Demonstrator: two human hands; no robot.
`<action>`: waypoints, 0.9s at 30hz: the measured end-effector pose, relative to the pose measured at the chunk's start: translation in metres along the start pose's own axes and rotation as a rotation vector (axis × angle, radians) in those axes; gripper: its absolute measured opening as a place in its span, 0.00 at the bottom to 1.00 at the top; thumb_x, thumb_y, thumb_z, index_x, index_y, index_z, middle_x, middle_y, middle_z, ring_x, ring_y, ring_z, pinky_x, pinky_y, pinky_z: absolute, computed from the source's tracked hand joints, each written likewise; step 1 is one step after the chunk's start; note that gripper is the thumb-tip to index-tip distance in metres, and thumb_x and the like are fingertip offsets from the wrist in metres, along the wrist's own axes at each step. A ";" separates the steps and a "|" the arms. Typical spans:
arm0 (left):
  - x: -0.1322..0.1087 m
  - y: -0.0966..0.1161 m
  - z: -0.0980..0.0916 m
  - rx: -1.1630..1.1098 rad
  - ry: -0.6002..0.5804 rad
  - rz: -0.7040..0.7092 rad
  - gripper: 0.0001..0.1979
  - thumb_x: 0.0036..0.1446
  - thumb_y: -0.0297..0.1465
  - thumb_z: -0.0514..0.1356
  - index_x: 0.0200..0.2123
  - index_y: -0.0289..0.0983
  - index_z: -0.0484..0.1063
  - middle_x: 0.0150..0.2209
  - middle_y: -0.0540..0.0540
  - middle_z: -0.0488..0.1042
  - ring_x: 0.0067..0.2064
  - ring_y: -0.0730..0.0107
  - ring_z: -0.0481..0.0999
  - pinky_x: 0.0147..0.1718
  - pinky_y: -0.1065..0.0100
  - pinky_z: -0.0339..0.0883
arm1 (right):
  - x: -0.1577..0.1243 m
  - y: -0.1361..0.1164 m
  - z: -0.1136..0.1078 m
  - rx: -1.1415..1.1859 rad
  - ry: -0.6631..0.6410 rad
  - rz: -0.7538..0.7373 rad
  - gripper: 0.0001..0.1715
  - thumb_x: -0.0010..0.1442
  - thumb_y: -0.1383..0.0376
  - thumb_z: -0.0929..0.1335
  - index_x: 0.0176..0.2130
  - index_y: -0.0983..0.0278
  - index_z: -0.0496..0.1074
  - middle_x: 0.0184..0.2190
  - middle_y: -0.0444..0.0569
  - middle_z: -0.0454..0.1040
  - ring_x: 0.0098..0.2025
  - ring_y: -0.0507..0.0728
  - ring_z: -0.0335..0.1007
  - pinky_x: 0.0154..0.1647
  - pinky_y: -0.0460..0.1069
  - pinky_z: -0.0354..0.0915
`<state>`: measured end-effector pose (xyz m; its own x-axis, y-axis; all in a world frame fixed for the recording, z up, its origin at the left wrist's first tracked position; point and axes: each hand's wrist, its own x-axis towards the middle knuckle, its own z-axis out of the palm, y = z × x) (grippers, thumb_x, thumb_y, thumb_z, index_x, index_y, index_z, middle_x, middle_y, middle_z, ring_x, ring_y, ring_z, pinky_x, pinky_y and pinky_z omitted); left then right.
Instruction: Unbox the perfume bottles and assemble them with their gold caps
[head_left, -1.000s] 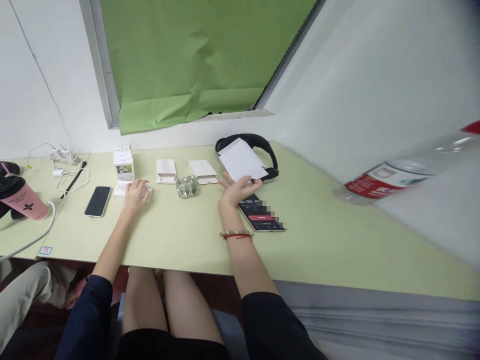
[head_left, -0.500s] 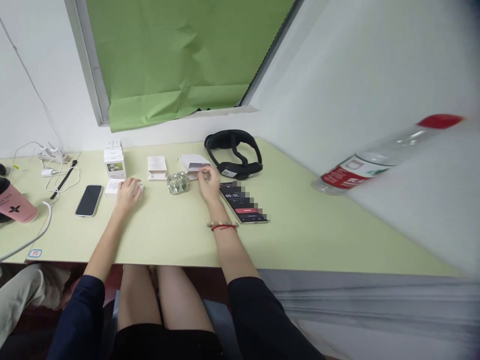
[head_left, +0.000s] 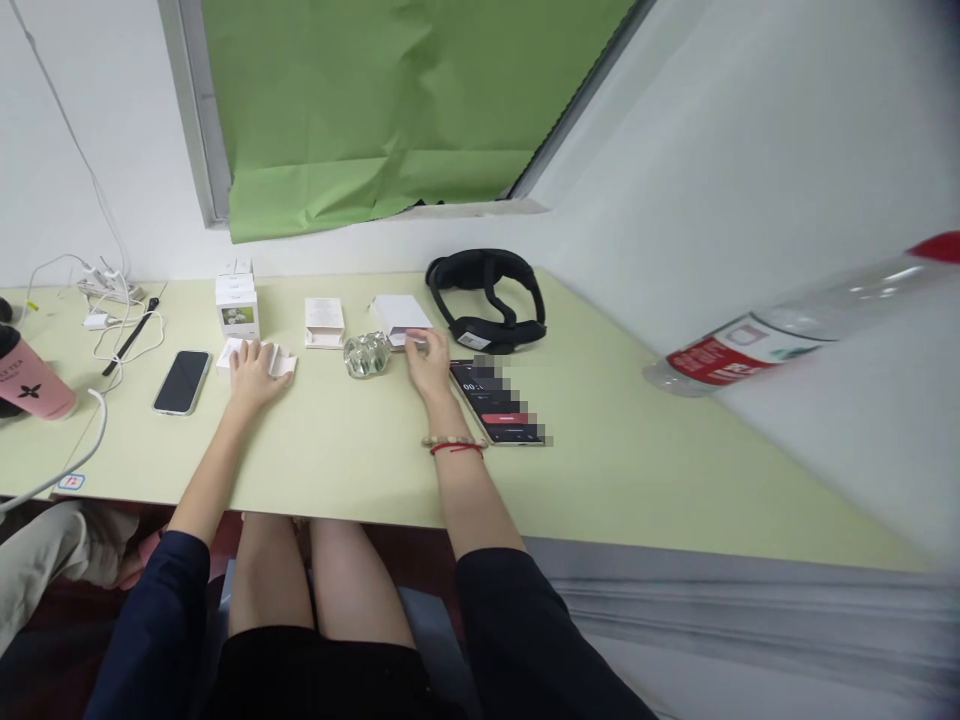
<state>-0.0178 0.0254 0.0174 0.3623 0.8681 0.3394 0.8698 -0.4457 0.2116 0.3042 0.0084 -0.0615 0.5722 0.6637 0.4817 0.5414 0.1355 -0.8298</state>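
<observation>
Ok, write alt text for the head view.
A person's left hand rests on a white box on a pale green table; the right hand is at the near end of another box. Between them sit a shiny, clear object and, farther back, a third box.

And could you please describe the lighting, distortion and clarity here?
Head view: soft, fairly even light on the table; head view: the bottle at far right looks stretched, probably by the lens; head view again: blocky pixelation covers part of the phone beside the right hand.
</observation>
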 end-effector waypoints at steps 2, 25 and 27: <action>-0.001 0.004 -0.001 0.011 -0.028 0.034 0.27 0.52 0.43 0.62 0.55 0.40 0.66 0.60 0.36 0.65 0.63 0.45 0.58 0.60 0.48 0.51 | 0.000 0.002 0.001 -0.002 -0.011 -0.021 0.17 0.56 0.60 0.66 0.43 0.65 0.73 0.49 0.57 0.69 0.56 0.59 0.61 0.63 0.58 0.55; -0.006 0.025 0.001 0.070 -0.093 0.160 0.28 0.58 0.42 0.54 0.59 0.36 0.64 0.63 0.35 0.62 0.64 0.49 0.59 0.60 0.52 0.50 | -0.001 0.007 0.004 -0.257 -0.151 -0.012 0.19 0.61 0.62 0.61 0.49 0.57 0.73 0.57 0.54 0.64 0.59 0.65 0.56 0.60 0.68 0.52; -0.006 0.025 0.002 0.067 -0.095 0.162 0.28 0.58 0.42 0.54 0.59 0.36 0.64 0.64 0.36 0.62 0.64 0.50 0.59 0.60 0.52 0.50 | -0.001 0.005 0.004 -0.247 -0.133 -0.006 0.18 0.61 0.61 0.61 0.48 0.58 0.74 0.55 0.55 0.63 0.58 0.65 0.57 0.60 0.67 0.53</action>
<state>0.0026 0.0090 0.0192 0.5269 0.8041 0.2753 0.8166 -0.5688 0.0986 0.3041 0.0113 -0.0674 0.4911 0.7565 0.4319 0.6878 -0.0325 -0.7251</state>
